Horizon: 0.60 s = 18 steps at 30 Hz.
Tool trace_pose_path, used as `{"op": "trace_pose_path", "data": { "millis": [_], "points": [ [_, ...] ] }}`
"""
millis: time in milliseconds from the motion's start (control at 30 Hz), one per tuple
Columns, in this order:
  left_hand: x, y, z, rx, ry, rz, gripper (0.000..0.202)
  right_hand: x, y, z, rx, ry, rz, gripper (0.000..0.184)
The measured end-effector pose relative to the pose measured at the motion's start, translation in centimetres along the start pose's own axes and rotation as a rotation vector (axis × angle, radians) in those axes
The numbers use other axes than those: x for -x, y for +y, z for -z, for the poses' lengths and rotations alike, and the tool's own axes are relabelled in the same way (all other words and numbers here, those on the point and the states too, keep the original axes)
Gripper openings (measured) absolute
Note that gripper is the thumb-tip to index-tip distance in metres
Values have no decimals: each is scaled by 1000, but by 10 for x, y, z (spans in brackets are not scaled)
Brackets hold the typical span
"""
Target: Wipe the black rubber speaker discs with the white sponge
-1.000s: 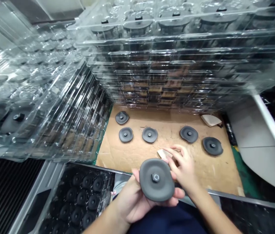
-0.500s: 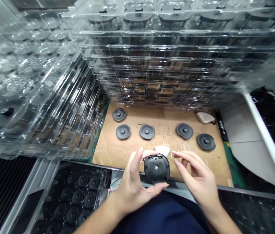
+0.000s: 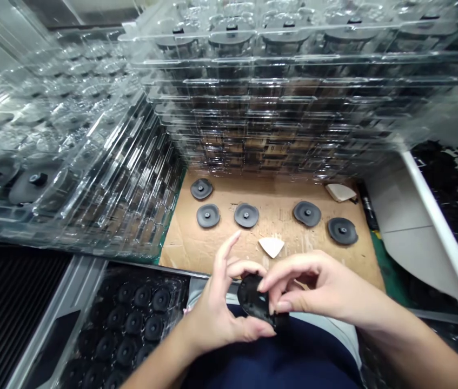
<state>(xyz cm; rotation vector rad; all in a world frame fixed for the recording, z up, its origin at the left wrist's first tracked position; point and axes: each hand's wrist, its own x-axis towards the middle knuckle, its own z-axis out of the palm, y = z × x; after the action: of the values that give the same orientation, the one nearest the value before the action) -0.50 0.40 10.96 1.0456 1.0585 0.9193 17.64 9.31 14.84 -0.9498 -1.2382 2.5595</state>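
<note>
Pinching black disc point(image 3: 250, 298) by its rim, left hand point(image 3: 216, 307) beside it, right hand point(image 3: 313, 281) over its face, grip unclear

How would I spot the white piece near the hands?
Find the brown cardboard below the stacked clear trays. Just beyond the left hand and right hand lies a white triangle. Its whiteness separates it from the dark discs, its nearness to the hands from the other pale wedge.
</note>
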Motion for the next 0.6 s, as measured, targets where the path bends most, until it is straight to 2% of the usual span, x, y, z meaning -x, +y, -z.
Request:
{"op": "trace_pose_path", "data": {
  "millis": [100, 167, 333, 467, 500, 533, 600],
  "points": [
    [0, 2, -1, 38, -50, 30, 106, 2, 0, -2, -6, -25, 2, 13],
    [0, 3, -3, 19, -59, 15, 109, 7, 3, -3, 37, 3, 14, 10],
    [-3, 2, -10, -30, -54, -102, 106, 21, 17, -2, -13, 171, -8, 8],
    [-12, -2, -11, -41, -16, -227, 112, 28, 27, 1, -37, 313, 2, 13],
    [-15, -2, -11, -48, -10, -214, 110, 30, 30, 4, -23, 341, 15, 15],
    [-17, -1, -12, -39, -20, -129, 103, 33, 35, 9, -1, 375, 26, 17],
    [-19, 1, -13, 21, -58, 175, 65, 38, 51, 23, 67, 494, 43, 22]
  ]
}}
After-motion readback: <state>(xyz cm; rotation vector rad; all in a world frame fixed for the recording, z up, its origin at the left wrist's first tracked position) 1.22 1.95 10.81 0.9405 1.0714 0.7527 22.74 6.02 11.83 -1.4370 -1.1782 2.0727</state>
